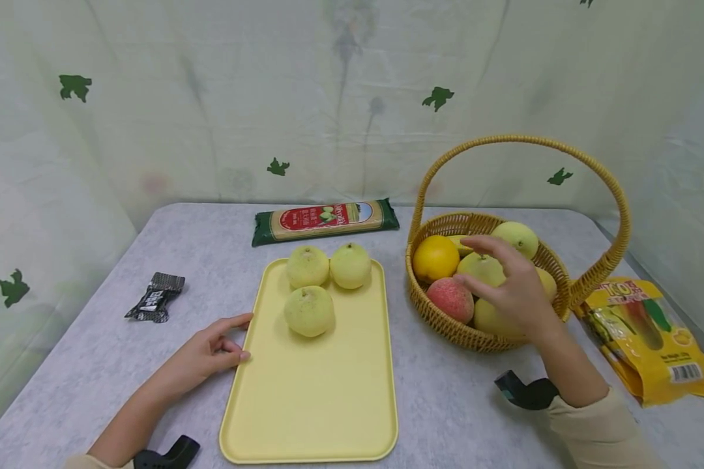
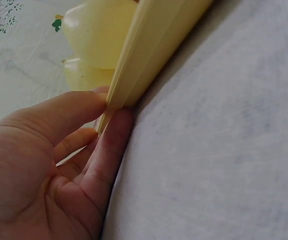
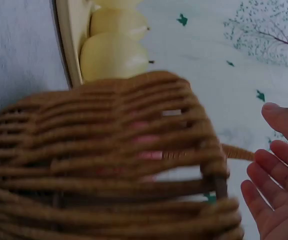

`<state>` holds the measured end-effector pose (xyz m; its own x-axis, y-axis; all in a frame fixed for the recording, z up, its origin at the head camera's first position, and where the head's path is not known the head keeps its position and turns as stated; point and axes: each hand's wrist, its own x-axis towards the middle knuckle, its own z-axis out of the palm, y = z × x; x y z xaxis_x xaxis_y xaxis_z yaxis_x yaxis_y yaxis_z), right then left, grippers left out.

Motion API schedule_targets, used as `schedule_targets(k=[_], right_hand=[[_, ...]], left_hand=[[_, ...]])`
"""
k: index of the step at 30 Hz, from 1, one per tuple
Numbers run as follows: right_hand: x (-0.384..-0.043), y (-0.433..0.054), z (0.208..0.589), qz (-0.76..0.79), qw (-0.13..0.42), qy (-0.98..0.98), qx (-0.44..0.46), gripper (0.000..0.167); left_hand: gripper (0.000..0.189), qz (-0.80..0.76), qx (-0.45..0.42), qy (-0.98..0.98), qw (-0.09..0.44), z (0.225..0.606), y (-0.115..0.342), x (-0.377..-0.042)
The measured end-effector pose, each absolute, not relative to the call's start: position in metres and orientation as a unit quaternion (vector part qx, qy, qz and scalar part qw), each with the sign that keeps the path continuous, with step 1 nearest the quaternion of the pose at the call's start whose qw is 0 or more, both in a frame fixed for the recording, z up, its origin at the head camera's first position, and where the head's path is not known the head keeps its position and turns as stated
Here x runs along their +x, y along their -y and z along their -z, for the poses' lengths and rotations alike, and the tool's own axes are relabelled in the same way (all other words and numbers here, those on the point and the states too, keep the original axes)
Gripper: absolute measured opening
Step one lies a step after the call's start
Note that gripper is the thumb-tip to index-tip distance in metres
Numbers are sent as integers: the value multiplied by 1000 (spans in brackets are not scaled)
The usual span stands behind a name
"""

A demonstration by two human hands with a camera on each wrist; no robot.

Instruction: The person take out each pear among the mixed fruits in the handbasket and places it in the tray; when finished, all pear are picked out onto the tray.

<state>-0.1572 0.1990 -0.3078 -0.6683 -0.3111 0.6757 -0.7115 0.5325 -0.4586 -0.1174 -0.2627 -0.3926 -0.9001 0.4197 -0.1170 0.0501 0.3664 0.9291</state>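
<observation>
A yellow tray carries three pale yellow-green pears towards its far end. My left hand pinches the tray's left rim; the left wrist view has the thumb above the rim and fingers below it. Over a wicker basket on the right hovers my right hand, thumb and fingers apart, nothing between them. Inside the basket are an orange, a red peach and several pears, partly hidden behind the hand. The right wrist view shows the hand above the basket's woven side.
Behind the tray lies a green-ended pasta packet. A small black wrapped snack is on the left of the table. Right of the basket is a yellow snack bag. The basket's tall handle arches over the fruit.
</observation>
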Motion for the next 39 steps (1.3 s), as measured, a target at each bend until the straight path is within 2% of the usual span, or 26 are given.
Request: schedule_targets(k=[4,9,15,26,39], right_hand=[[-164,-216,309,-358,294,843,275,59],[-170,-234,313,-353,284,866,211,57],[-176,-250,318,-353,284,873,181,57],[-180,-264,323,-373,200,900,103,58],[-190,-267,329,-389,152,908,36,64]], left_hand=[[66,-545,144,-808,171,392,262,-117],[67,-545,142,-808,173,392,262,-117],[66,-540,140,-812,170,393,262,-117],[66,-545,143,-809,169,394,262,-118],[67,-542,141,-810,173,393,262,-118]])
